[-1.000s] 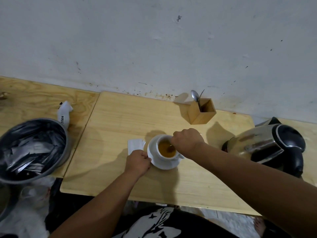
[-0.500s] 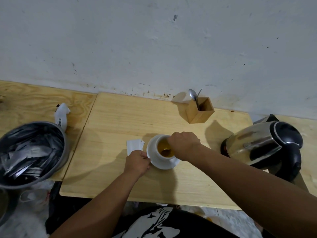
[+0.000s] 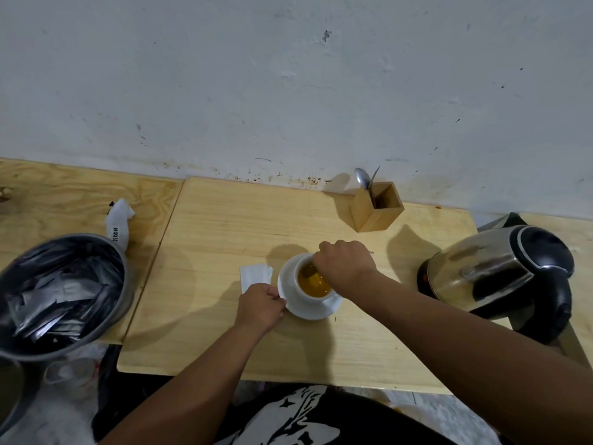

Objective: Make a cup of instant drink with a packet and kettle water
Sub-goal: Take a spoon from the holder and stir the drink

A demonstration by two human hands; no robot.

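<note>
A white cup of amber drink stands on a white saucer in the middle of the wooden table. My right hand hovers over the cup's far rim, fingers closed on a spoon whose tip dips into the liquid; most of the spoon is hidden. My left hand pinches the saucer's left rim. A torn white packet lies flat just left of the saucer. The steel kettle with black lid and handle sits at the right.
A wooden holder with a spoon stands by the wall. A metal bowl of silver sachets sits at the left edge, a crumpled white wrapper behind it. The table's near edge runs just above my lap.
My right hand has shifted slightly around over the cup, and the liquid's surface looks stirred. My left hand stays on the saucer rim. The camera tilted a little.
</note>
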